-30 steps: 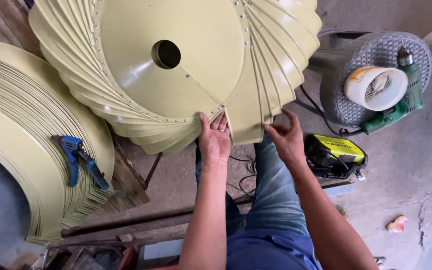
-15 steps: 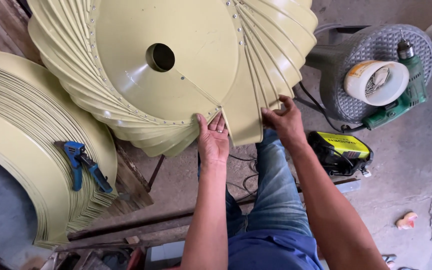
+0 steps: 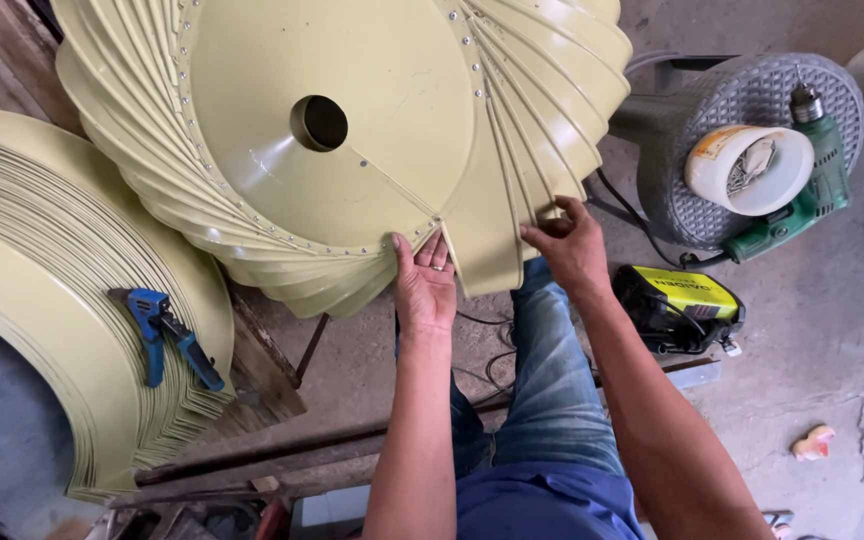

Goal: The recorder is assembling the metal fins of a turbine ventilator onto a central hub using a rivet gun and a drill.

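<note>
A large pale-yellow metal turbine vent (image 3: pixel 282 180), with a domed top plate, a round centre hole and overlapping curved blades riveted round its rim, fills the upper middle. My left hand (image 3: pixel 424 285) rests flat against the lower edge of the top plate, fingers pointing up beside a gap in the blades. My right hand (image 3: pixel 569 243) pinches the lower edge of one loose curved blade (image 3: pixel 492 235) just right of that gap. Both forearms reach up from my blue-jeaned lap.
A stack of curved yellow blades (image 3: pixel 42 300) lies at left with a blue rivet tool (image 3: pixel 167 332) on it. On the floor at right are a grey stool (image 3: pixel 682 170) bearing a white tub (image 3: pixel 749 168) and a green drill (image 3: pixel 812 180), and a yellow-black box (image 3: pixel 680 305).
My right hand has shifted left and up along the blade's edge, tightening its pinch. The vent has turned slightly. My left hand stays against the plate rim.
</note>
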